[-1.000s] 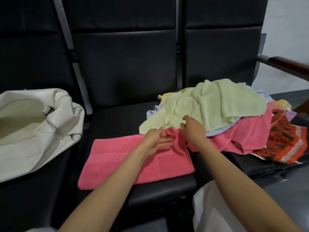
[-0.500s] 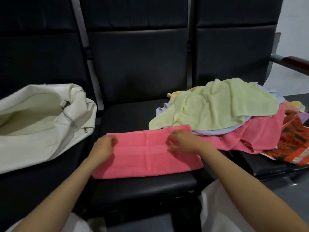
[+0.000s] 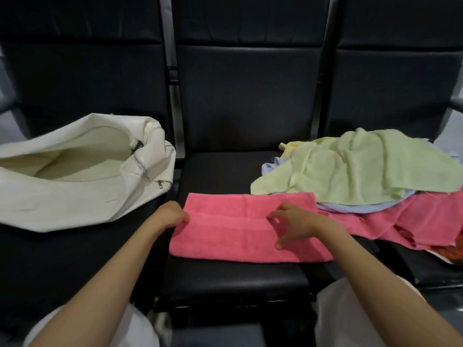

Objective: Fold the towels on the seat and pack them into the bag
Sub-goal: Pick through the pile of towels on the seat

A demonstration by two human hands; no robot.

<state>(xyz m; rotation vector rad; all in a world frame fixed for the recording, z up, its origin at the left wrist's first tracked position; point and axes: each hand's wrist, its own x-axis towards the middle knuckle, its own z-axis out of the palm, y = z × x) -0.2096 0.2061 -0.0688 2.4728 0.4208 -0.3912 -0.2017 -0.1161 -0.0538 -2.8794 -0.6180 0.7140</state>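
Note:
A pink towel, folded into a long strip, lies flat on the middle black seat. My left hand sits at its left end with curled fingers gripping the edge. Over the right half of the strip my right hand is spread, fingers bent and loose, the thumb tip touching the cloth. A white bag lies on the left seat with its mouth open towards the right. The right seat carries a loose pile of towels with a light green one on top.
Under the green towel lie a blue one, a second pink one, a yellow corner and an orange patterned cloth at the frame's edge. Black seat backs rise behind. My white-clad knees are at the bottom.
My left hand slid from the towel's middle to its left end. The raised fold by my right hand now lies flat, and that hand's fingers have loosened.

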